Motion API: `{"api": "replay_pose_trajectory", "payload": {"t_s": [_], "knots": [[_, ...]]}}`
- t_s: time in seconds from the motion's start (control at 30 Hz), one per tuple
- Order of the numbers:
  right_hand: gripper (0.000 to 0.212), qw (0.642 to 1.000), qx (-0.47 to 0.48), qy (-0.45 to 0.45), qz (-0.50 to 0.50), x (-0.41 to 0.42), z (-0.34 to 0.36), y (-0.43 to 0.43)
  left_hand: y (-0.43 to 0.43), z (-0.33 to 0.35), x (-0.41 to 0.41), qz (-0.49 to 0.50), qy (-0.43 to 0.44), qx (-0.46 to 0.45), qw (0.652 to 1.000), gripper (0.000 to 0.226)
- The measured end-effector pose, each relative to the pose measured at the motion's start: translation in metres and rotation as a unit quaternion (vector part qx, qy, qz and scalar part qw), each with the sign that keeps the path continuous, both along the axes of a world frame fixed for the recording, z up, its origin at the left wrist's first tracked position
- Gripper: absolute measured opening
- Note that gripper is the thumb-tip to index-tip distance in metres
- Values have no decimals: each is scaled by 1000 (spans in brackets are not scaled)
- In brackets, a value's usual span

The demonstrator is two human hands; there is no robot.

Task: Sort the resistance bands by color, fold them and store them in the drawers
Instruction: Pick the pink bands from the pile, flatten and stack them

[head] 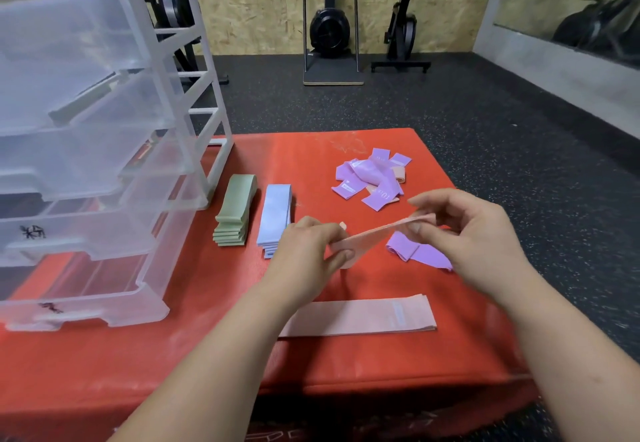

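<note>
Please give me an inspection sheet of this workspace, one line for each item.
Surface: red mat, on a dark floor.
Job's things: clear drawer unit at the left; green stack and blue stack beside it; purple pile farther back, unsorted; one loose purple band; pink stack lying in front.
Clutter: nothing seen.
Hands: left hand and right hand each pinch one end of a pink band, above the mat.
Cables: nothing seen.
Surroundings: exercise machines against a wooden wall.

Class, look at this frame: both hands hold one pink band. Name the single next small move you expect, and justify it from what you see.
Probably lay the pink band, pinched between the left hand and right hand, flat onto the pink stack nearest the person. Green stack and blue stack already lie sorted; the purple bands lie loose.
</note>
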State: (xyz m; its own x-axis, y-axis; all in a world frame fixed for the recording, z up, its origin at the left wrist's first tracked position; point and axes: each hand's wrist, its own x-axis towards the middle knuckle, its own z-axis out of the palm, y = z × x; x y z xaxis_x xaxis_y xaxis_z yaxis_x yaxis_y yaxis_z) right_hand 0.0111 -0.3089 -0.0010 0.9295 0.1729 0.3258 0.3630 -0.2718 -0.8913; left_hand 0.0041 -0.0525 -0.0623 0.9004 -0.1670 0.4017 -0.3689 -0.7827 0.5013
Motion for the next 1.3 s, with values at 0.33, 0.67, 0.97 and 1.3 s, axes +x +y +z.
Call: {"api": "replay_pose_trajectory", "payload": {"t_s": [0.33, 0.67, 0.97, 1.3], "knots": [[31, 980, 179, 43, -81, -19, -10, -32, 42, 22, -40, 36, 68, -19, 997, 8], [27, 966, 133, 198, -96, -38, -53, -35, 81, 14, -92, 109, 196, -263, 938, 15], [28, 981, -103, 110, -123, -48, -64, -24, 85, -4, -101, 216, 99, -113, 965, 18], [26, 946, -305, 9, -109, -44, -91, -17, 87, -29, -94, 150, 93, 80, 981, 38]]}}
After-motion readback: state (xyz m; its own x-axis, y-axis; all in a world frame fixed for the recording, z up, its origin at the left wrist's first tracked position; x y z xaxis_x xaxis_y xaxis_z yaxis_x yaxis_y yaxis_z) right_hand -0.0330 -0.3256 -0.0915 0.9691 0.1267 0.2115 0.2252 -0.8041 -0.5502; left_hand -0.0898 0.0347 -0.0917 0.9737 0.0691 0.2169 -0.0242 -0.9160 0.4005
